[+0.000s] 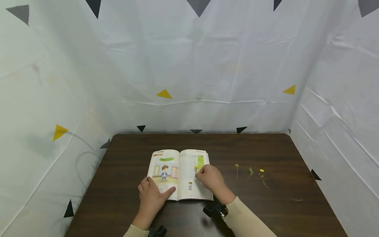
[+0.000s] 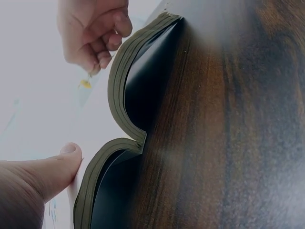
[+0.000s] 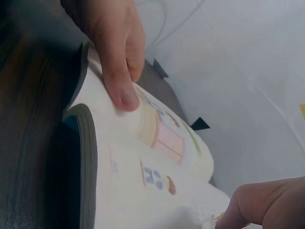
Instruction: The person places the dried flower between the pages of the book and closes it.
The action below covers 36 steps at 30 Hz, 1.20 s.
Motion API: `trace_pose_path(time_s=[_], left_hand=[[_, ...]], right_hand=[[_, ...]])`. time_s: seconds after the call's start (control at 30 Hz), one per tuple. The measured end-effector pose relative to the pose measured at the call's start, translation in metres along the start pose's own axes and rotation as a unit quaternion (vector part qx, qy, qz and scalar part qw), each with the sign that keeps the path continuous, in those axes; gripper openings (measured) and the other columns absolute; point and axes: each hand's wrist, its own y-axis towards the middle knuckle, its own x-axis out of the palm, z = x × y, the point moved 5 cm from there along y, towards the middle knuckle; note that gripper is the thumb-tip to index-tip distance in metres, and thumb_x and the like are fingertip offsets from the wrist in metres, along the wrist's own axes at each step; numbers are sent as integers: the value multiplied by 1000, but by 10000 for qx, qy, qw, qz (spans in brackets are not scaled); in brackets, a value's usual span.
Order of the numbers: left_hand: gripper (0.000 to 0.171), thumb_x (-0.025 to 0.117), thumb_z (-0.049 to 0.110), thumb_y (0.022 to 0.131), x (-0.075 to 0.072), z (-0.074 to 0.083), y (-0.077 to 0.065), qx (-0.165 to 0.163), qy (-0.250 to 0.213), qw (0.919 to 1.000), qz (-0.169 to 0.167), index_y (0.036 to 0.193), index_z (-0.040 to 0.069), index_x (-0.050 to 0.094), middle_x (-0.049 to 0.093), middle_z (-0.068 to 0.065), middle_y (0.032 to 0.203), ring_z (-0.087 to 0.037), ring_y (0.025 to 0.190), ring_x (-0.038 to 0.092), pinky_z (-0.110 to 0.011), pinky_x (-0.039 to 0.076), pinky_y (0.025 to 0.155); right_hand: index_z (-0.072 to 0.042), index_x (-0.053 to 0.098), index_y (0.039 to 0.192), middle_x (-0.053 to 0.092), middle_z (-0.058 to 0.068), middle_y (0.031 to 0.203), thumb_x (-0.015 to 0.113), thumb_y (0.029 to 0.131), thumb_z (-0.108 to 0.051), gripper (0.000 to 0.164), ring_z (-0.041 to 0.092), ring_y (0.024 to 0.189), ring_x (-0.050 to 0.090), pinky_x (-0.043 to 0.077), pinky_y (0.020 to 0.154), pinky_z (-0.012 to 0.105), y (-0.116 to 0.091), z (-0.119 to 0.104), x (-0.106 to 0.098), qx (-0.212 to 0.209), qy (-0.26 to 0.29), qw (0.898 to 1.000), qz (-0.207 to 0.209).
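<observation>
Book [image 1: 179, 174] is pressed by splayed left hand [image 1: 151, 195], seemingly so it stays spread | yellow flower [image 1: 196, 168] is pinched by right hand [image 1: 212, 178] at right page [image 1: 184, 179] | three sprigs [image 1: 250, 170] are laid apart on table [image 1: 296, 197]

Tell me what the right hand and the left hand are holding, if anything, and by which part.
The right hand pinches a small yellow flower by its thin stem. The left hand merely rests on the open white-paged book.
</observation>
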Motion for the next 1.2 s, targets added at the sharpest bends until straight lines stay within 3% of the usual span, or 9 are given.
trace_pose_path(time_s=[0.43,0.7,0.97,1.2], left_hand=[[126,76,80,67,0,5,1,29,-82,10000,14,144,-11,34,32,-29,141,-44,128,26,-62,31,105],[133,76,80,65,-3,5,-2,71,154,9994,307,143,-19,32,33,-36,143,-49,128,31,-62,35,105],[132,75,78,69,-3,8,-3,24,95,9998,163,143,-22,32,27,-39,151,-52,137,25,-65,31,110],[127,76,76,70,-1,9,-2,-12,83,9999,120,141,-22,36,28,-38,152,-51,137,27,-65,34,108]], right_hand=[[-16,62,63,52,-5,57,67,86,-23,25,13,50,46,31,44,26,15,-13,11,205,367,9990,119],[-14,68,67,58,-4,60,67,85,-17,18,14,52,49,35,45,27,16,-21,16,143,641,9978,-3],[-15,70,68,63,-2,63,79,84,-23,20,16,55,52,37,48,29,2,-15,10,74,81,9990,-438],[-15,72,69,66,-3,64,83,82,-26,20,16,55,52,36,47,29,-6,-13,18,82,106,9986,-507]])
